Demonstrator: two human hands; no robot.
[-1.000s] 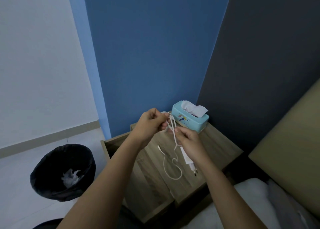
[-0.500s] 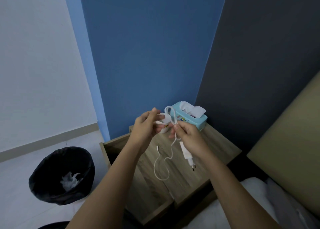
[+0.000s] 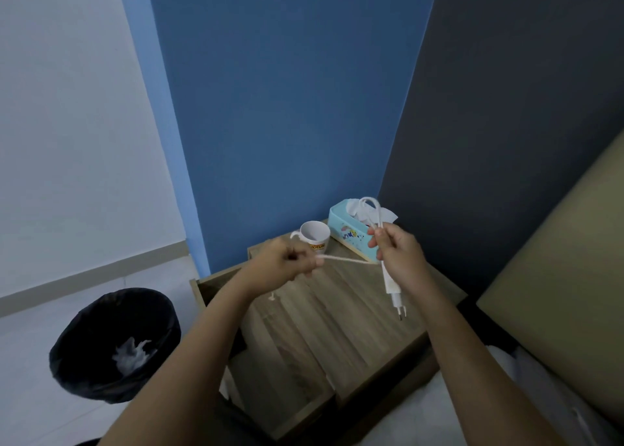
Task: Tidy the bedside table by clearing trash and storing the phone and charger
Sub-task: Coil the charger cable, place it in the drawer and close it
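two hands share one white charger here, held above the bench (image 3: pixel 337 327). your right hand (image 3: pixel 400 260) has its fingers closed around the folded loops of cable (image 3: pixel 371 209), with the plug block (image 3: pixel 391 287) hanging below your palm, prongs down. your left hand (image 3: pixel 287 266) pinches the free run of cord, drawn taut between both hands, while the small connector end (image 3: pixel 271 298) dangles just under your left wrist. the phone is not visible anywhere in this view, so you cannot tell where it lies.

the risks sit close by. a white mug (image 3: pixel 315 238) stands just behind your left hand, and the tissue box (image 3: pixel 351 236) is right behind your right. swing the left hand back for another wrap and your knuckles or the cord could tip the mug. pull the taut stretch too hard and the loops may slide out of your right fingers, undoing the coil. the raised loop could also snag the tissue sticking out of the box and drag it along.

the hanging plug is the heavy part; a loose grip would probably let it drop onto the bench. the drawer (image 3: pixel 216 287) at the left of the bench looks open, so the dangling connector might catch its edge as you lower the bundle. the bin (image 3: pixel 114 344) on the floor already holds something white.
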